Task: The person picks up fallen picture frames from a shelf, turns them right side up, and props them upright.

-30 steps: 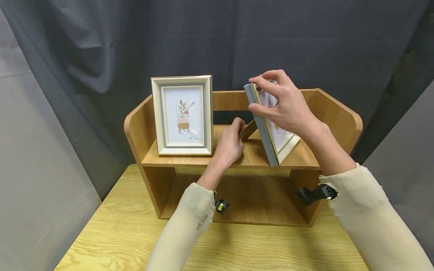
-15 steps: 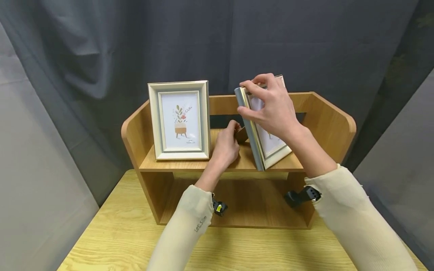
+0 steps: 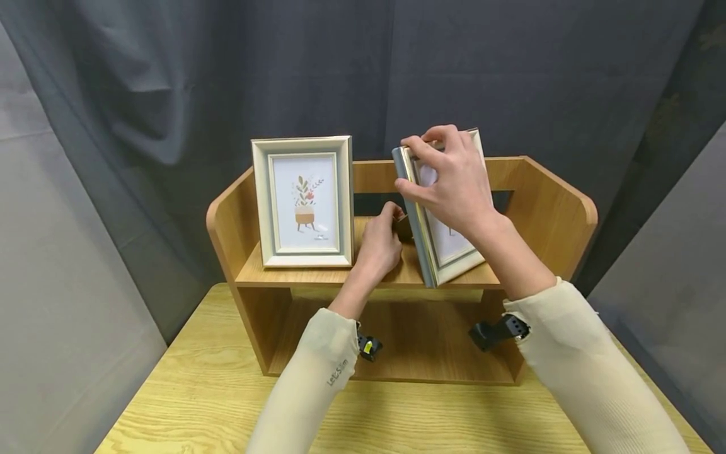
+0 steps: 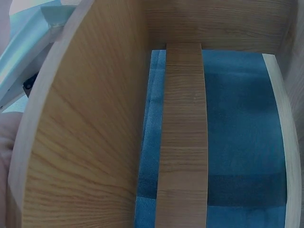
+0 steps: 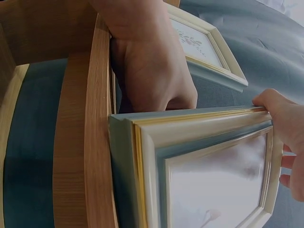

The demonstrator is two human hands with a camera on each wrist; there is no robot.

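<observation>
Now right hand (image 3: 448, 183) grips tilted frame (image 3: 448, 243) top on shelf (image 3: 317, 274); left hand (image 3: 380, 243) pinches stand behind it.

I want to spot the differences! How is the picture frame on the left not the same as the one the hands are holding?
The left frame stands alone, untouched; the right frame is gripped at its top by the right hand, with the left hand behind it. The left frame faces forward; the right frame is turned sideways. Both sit on the wooden shelf and have similar cream mouldings.

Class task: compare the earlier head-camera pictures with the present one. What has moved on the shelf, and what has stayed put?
The right hand has swung the right picture frame more upright and squarer to the front. The left hand stays behind it at its back stand. The left picture frame and wooden shelf are unchanged.
</observation>
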